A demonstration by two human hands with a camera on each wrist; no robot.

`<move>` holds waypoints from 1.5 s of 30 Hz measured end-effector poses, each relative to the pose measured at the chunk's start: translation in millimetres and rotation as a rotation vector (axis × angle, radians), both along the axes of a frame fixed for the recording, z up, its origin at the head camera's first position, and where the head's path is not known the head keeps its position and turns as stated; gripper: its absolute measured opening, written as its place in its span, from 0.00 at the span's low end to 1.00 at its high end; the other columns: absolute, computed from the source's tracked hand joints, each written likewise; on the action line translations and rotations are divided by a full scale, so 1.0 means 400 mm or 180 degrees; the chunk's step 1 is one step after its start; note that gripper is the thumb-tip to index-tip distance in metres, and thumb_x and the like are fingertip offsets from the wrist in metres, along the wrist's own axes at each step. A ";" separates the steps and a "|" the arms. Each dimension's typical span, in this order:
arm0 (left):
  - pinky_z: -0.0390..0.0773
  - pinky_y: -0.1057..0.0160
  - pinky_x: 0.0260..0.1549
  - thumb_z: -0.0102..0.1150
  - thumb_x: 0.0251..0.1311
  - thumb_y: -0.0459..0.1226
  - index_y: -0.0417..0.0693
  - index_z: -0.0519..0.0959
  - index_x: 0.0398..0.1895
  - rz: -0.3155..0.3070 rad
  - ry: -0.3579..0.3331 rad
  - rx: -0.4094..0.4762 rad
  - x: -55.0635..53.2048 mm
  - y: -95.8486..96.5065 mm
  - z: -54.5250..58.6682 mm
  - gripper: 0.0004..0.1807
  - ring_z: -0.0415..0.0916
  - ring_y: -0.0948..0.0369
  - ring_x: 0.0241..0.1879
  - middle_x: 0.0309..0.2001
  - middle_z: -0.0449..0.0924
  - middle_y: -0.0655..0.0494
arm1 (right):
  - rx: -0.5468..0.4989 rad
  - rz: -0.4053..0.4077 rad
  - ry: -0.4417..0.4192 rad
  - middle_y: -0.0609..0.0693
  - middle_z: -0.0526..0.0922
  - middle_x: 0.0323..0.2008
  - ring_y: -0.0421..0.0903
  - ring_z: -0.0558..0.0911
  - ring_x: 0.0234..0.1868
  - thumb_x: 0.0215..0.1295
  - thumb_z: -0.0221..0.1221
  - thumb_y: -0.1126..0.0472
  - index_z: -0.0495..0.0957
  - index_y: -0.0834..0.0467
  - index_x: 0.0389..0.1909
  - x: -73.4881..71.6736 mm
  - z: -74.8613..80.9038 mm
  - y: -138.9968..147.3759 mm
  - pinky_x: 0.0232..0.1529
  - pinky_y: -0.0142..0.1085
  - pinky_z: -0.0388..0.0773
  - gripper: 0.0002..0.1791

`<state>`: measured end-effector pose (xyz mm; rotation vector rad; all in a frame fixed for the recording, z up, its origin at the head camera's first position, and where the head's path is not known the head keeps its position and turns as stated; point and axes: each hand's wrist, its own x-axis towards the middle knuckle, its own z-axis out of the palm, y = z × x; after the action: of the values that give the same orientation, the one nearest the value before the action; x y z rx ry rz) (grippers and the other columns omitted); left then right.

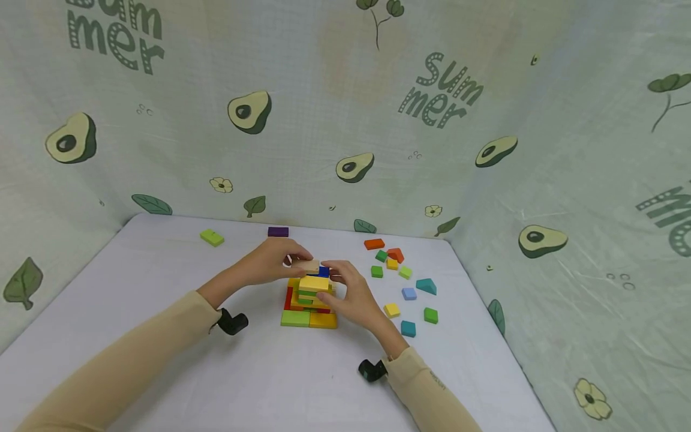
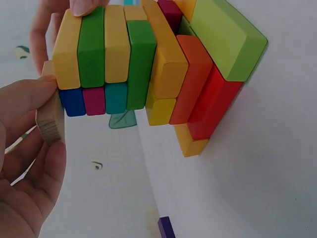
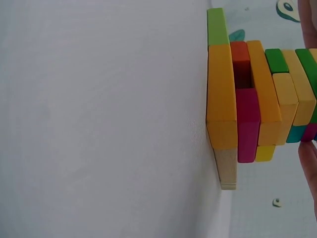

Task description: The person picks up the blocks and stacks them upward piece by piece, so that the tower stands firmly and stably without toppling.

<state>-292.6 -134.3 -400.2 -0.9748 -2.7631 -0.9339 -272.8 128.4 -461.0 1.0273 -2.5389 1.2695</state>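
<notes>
Block tower (image 1: 314, 285): multicolored, stepped, wide base, narrow top. Left hand (image 1: 274, 262) pinches plain wood block (image 2: 51, 121) at tower's top; right hand (image 1: 353, 297) grips tower's upper layers.

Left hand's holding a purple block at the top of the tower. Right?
Colour's wrong: the block in the left hand is bare wood, as the left wrist view shows. It is at the top of the tower, as you say.

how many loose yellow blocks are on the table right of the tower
2: a far yellow block by the red wedge, and a near yellow block by the teal square. The right hand could hide others.
</notes>
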 end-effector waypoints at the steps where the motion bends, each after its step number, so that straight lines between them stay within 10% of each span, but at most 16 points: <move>1: 0.87 0.60 0.49 0.76 0.64 0.40 0.51 0.88 0.56 -0.0005 -0.0004 -0.0010 -0.001 0.004 0.000 0.18 0.80 0.62 0.45 0.50 0.88 0.58 | -0.0004 0.0002 0.0002 0.51 0.74 0.69 0.46 0.80 0.66 0.70 0.71 0.56 0.70 0.49 0.74 0.000 0.001 0.000 0.67 0.39 0.79 0.34; 45: 0.85 0.47 0.57 0.73 0.67 0.45 0.52 0.81 0.69 -0.0152 -0.0084 0.0113 -0.028 -0.033 -0.021 0.28 0.84 0.51 0.58 0.63 0.84 0.54 | -0.0045 0.0106 0.0066 0.48 0.76 0.68 0.45 0.79 0.67 0.71 0.71 0.56 0.72 0.48 0.73 0.000 -0.002 0.005 0.67 0.39 0.78 0.32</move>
<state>-303.9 -147.6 -408.6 -1.0347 -2.7461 -1.0059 -272.8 130.2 -461.8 1.0785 -2.5041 1.2767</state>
